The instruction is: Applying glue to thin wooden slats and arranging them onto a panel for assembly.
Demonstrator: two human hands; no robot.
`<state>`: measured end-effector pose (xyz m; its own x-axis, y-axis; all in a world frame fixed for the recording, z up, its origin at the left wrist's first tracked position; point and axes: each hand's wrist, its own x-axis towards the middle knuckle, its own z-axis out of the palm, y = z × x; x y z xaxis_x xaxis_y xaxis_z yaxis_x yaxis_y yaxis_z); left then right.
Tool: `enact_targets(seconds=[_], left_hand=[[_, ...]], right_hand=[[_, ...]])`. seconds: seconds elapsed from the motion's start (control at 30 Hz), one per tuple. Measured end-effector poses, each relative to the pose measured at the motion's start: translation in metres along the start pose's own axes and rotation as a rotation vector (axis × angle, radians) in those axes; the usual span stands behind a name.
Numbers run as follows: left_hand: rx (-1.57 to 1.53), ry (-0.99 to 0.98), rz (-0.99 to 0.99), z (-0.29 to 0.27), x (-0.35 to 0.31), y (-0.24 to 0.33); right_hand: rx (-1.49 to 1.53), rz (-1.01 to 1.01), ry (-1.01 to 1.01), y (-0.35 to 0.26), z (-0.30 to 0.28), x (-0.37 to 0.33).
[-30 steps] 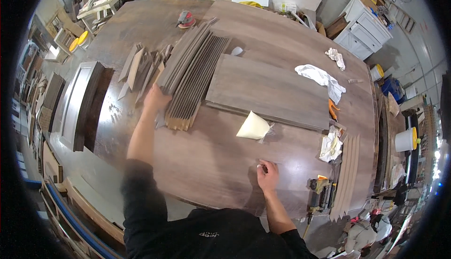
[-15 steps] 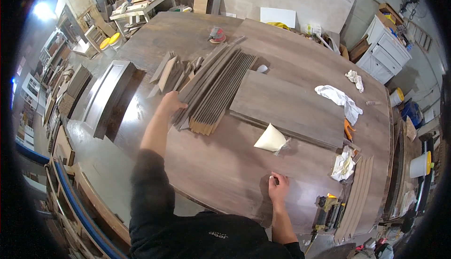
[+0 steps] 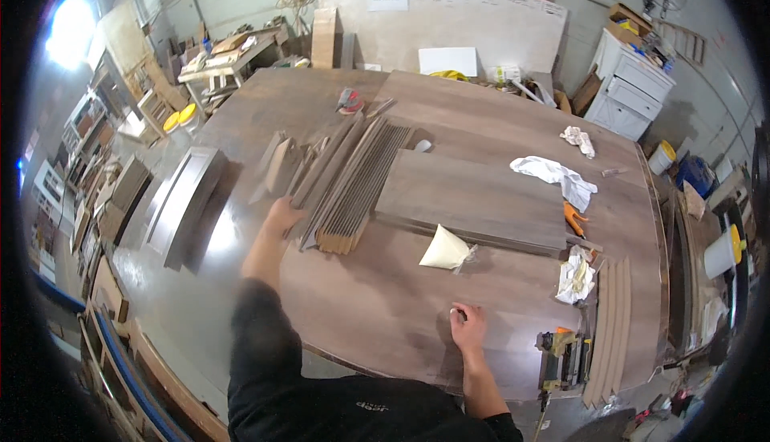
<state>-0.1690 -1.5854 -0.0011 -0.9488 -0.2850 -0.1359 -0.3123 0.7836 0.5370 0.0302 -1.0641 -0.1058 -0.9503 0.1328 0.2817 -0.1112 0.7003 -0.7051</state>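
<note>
My left hand (image 3: 282, 216) is closed around the near end of a long brown wooden strip (image 3: 327, 161), which lies at the left of a stack of similar strips. Beside it, the stacked strips (image 3: 365, 189) lie tightly side by side, their pale cut ends toward me. My right hand (image 3: 468, 328) rests low over the table, fingers curled in; whatever they hold, if anything, is too small to name. Ahead of that hand lies a clear bag of cream-coloured paste (image 3: 443, 249), against the near edge of some stacked flat brown panels (image 3: 473, 197).
Shorter wood pieces (image 3: 281, 157) sit left of the strips, and a red sander (image 3: 350, 101) behind them. On the right are white cloths (image 3: 553, 176), an orange-handled tool (image 3: 574, 219), a nail gun (image 3: 555, 358) and several loose strips (image 3: 611, 330). A framed panel (image 3: 186, 201) stands left.
My view has tilted upward. The left hand and its strip have shifted left, widening the gap from the stack. My right hand stays in nearly the same place.
</note>
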Motion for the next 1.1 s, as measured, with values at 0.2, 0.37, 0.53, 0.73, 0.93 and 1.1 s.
enact_targets(seconds=[0.2, 0.37, 0.53, 0.73, 0.93, 1.1], left_hand=[[-0.742, 0.016, -0.046, -0.021, -0.116, 0.076], [-0.933, -0.264, 0.088, 0.058, -0.188, 0.064], [-1.040, -0.578, 0.239, 0.137, -0.297, 0.169], [-0.927, -1.001, 0.135, 0.215, -0.359, 0.273], [-0.730, -1.108, 0.277, 0.265, -0.395, 0.338], [-0.758, -1.141, 0.195, 0.307, -0.424, 0.389]], right_hand=[[0.395, 0.367, 0.095, -0.007, -0.002, -0.019], [0.889, 0.497, -0.387, -0.072, 0.023, 0.000], [1.417, 0.579, -0.140, -0.130, -0.026, 0.010], [1.249, 0.774, 0.384, -0.027, -0.181, -0.034], [0.204, 0.719, 0.661, 0.155, -0.371, -0.105], [-0.278, 0.804, 0.407, 0.252, -0.480, -0.103]])
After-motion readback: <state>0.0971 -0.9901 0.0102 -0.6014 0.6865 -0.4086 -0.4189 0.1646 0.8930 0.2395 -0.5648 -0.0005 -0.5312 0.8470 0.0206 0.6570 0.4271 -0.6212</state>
